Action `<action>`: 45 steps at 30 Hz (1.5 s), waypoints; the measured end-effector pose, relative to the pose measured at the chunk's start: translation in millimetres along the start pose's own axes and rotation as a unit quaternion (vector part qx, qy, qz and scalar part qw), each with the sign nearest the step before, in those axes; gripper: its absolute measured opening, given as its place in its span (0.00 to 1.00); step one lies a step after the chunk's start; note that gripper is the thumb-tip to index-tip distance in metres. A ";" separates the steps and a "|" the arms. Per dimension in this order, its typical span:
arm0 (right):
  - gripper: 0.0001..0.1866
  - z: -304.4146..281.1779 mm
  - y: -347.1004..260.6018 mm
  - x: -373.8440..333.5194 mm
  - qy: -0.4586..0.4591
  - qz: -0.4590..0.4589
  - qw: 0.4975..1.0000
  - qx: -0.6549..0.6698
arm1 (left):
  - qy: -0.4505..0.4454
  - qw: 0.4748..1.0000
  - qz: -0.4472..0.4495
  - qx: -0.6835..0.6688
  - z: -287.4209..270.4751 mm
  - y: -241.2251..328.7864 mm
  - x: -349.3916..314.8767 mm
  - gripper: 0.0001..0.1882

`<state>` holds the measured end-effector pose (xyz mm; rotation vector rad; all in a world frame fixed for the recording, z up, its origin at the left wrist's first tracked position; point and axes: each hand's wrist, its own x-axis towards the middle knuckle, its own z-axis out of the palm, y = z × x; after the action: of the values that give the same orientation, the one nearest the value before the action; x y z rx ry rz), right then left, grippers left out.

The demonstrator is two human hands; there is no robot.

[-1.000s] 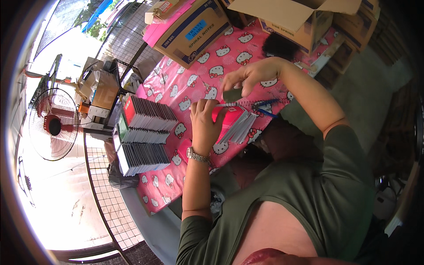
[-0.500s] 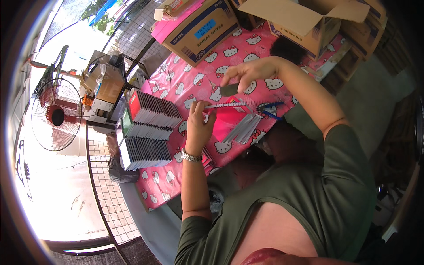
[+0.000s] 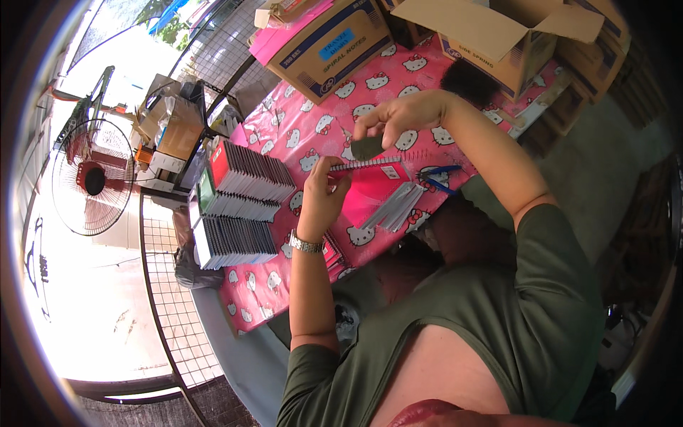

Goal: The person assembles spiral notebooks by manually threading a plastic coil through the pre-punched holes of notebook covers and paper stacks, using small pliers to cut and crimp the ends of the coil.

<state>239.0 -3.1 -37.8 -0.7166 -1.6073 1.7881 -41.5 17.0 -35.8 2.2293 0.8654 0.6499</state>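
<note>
My left hand [image 3: 324, 203], a metal watch at its wrist, pinches the left end of a spiral notebook [image 3: 380, 162] whose bound edge faces up. Just above that row of coils my right hand [image 3: 405, 119] grips a flat dark green piece [image 3: 367, 148] between thumb and fingers. The piece is close to the coils; I cannot tell whether it touches them. Below the notebook lie a bright pink cover [image 3: 363, 192] and a fanned pile of white-edged booklets [image 3: 393, 208]. Blue-handled pliers [image 3: 442, 179] rest to the right of these.
Rows of stacked spiral notebooks [image 3: 242, 203] stand on the left of the pink patterned tablecloth [image 3: 245, 288]. Cardboard boxes [image 3: 334, 53] line the far side, one an open carton [image 3: 491, 60]. A dark bristly bundle [image 3: 469, 82] sits near it. A fan [image 3: 92, 178] stands far left.
My right hand and the green piece have shifted slightly left along the coils. My left hand keeps its grip on the notebook. The whole view has tilted a little.
</note>
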 end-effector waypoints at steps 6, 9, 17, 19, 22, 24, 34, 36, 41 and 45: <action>0.27 -40.0 98.1 -11.1 0.385 0.268 0.738 -0.485 | 0.026 0.999 -0.035 0.007 -0.2 -1.6 0.2 0.12; 0.33 -46.2 194.7 -46.3 0.464 0.201 0.694 -0.512 | 0.056 0.990 -0.073 -0.104 10.2 -22.6 4.1 0.13; 0.28 85.9 226.8 -82.2 0.404 0.138 0.710 -0.560 | 0.226 0.950 -0.065 -0.203 34.6 -6.5 -14.4 0.12; 0.27 91.7 201.1 -80.0 0.532 0.037 0.729 -0.430 | 0.269 0.961 0.009 -0.069 40.9 3.7 -15.4 0.11; 0.27 120.3 98.4 -64.1 0.532 -0.167 0.755 -0.344 | 0.291 0.956 0.030 0.027 41.6 35.0 -18.1 0.10; 0.29 139.0 49.5 -53.8 0.449 -0.221 0.764 -0.407 | 0.290 0.955 0.051 0.038 44.1 35.1 -19.5 0.11; 0.27 139.1 37.9 -37.7 0.334 -0.161 0.913 -0.168 | 0.311 0.937 0.093 0.125 43.4 30.0 -32.0 0.15; 0.24 137.4 39.2 -32.3 0.205 -0.058 0.951 0.225 | 0.345 0.912 0.148 0.166 41.3 22.7 -37.0 0.15; 0.23 114.3 65.0 -41.1 0.435 -0.196 0.849 -0.226 | 0.486 0.865 0.025 -0.123 24.6 -34.3 -77.0 0.09; 0.24 65.6 174.2 -73.6 0.519 -0.025 0.790 -0.326 | 0.514 0.776 -0.181 -0.317 12.2 -94.1 -152.5 0.04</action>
<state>222.6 -112.8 -204.4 -1.5835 -1.3289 0.4582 -171.9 -44.5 -143.0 0.9357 1.2638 1.7101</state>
